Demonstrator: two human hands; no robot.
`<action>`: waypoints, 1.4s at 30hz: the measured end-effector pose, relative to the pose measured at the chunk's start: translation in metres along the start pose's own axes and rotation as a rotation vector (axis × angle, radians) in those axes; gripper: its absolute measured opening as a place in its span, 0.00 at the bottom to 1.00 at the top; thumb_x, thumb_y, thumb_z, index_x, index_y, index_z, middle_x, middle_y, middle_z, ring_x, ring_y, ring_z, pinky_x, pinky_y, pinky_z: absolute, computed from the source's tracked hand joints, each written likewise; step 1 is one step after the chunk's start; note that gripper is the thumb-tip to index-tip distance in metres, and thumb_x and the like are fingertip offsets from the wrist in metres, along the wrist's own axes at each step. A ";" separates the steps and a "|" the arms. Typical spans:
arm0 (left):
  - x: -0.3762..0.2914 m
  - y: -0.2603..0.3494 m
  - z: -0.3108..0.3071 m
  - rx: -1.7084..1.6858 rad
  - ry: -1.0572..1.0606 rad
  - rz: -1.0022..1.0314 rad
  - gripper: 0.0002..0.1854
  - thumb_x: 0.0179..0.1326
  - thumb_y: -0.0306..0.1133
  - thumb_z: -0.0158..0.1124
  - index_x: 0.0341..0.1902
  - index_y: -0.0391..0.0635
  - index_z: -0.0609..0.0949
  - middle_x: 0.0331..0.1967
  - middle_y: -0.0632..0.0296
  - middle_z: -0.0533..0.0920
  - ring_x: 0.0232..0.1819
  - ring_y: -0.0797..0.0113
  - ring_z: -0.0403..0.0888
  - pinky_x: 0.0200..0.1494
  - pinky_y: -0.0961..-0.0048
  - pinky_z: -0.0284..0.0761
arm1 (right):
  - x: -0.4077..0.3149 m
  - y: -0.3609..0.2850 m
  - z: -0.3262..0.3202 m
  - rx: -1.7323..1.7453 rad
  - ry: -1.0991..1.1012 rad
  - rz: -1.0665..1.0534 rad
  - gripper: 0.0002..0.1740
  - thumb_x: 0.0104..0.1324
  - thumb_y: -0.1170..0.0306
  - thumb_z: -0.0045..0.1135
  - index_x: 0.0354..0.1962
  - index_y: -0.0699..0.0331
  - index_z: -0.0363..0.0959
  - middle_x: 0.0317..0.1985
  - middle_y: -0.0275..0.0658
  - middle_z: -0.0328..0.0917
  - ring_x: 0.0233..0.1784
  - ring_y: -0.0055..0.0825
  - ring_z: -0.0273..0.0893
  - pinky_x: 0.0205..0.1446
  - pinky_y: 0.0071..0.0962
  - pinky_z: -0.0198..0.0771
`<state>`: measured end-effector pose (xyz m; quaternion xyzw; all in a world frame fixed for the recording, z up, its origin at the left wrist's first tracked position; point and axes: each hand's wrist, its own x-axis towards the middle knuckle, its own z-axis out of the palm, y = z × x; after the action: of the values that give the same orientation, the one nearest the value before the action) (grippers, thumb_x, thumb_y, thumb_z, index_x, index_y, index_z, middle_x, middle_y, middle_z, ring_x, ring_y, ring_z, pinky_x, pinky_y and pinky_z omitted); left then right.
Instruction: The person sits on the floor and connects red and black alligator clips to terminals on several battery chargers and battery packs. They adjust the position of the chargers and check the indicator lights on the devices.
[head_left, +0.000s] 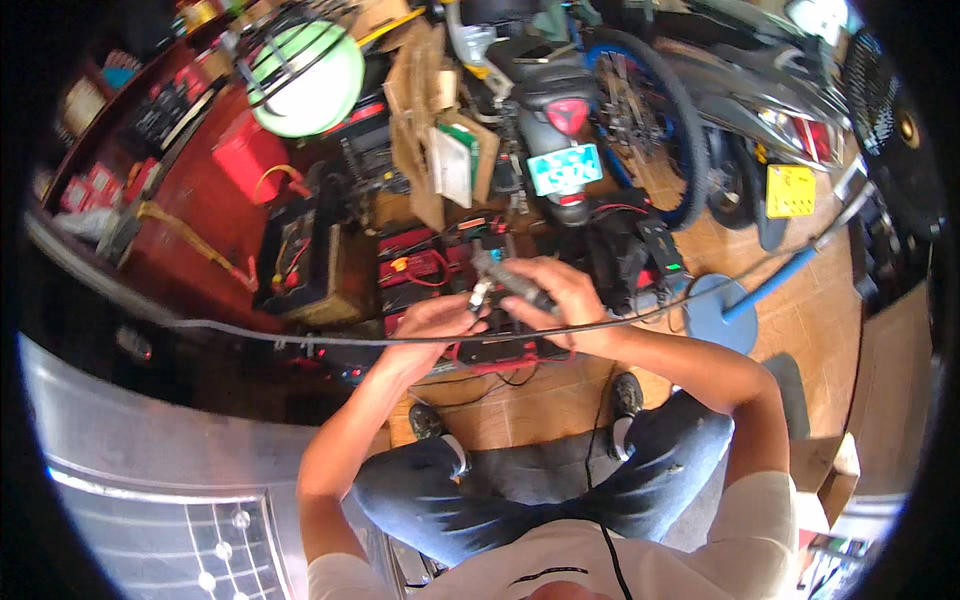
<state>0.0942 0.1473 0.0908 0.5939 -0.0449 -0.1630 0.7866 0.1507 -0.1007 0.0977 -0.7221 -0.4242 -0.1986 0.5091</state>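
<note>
My right hand (570, 300) grips a grey hand tool with a dark end (517, 285), its head pointing up and left; blur hides what kind it is. In my left hand (435, 321), the fingertips pinch a small black-and-white piece (477, 298), perhaps a cable end. The piece meets or nearly meets the tool's head; I cannot tell which. Below both hands are red-and-black battery-like units (409, 266) with loose red wires. A black cable (352, 341) runs across the view, in front of my wrists.
A dark open box with wires (300, 255) stands left, by a red-brown surface (187, 187) bearing a red box (247, 154). Cardboard sheets (412, 127), a motor scooter (555, 97) and a bicycle wheel (694, 135) stand ahead. A blue round-based stand (720, 311) is at right.
</note>
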 end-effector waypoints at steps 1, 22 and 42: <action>-0.002 0.002 0.000 0.028 0.025 -0.059 0.23 0.67 0.29 0.66 0.64 0.34 0.78 0.53 0.56 0.84 0.51 0.67 0.84 0.58 0.71 0.78 | -0.003 -0.002 0.000 -0.006 0.025 -0.069 0.25 0.60 0.70 0.71 0.54 0.64 0.75 0.40 0.47 0.82 0.41 0.46 0.83 0.43 0.38 0.79; -0.016 0.145 -0.206 0.714 1.020 0.747 0.17 0.67 0.29 0.68 0.56 0.37 0.81 0.48 0.61 0.85 0.47 0.73 0.81 0.53 0.73 0.76 | -0.088 0.055 -0.083 -0.358 -0.651 0.444 0.27 0.62 0.61 0.66 0.57 0.59 0.75 0.52 0.47 0.80 0.53 0.51 0.79 0.56 0.44 0.76; -0.015 0.017 -0.362 1.823 1.107 0.064 0.07 0.59 0.36 0.68 0.36 0.48 0.83 0.27 0.49 0.86 0.37 0.38 0.86 0.41 0.48 0.81 | -0.114 -0.051 -0.068 -0.416 -0.988 0.185 0.26 0.61 0.59 0.66 0.52 0.63 0.73 0.37 0.44 0.80 0.47 0.47 0.80 0.50 0.43 0.76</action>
<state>0.1790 0.4891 0.0038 0.9482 0.1982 0.2452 -0.0397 0.0549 -0.2025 0.0726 -0.8494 -0.4993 0.1304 0.1110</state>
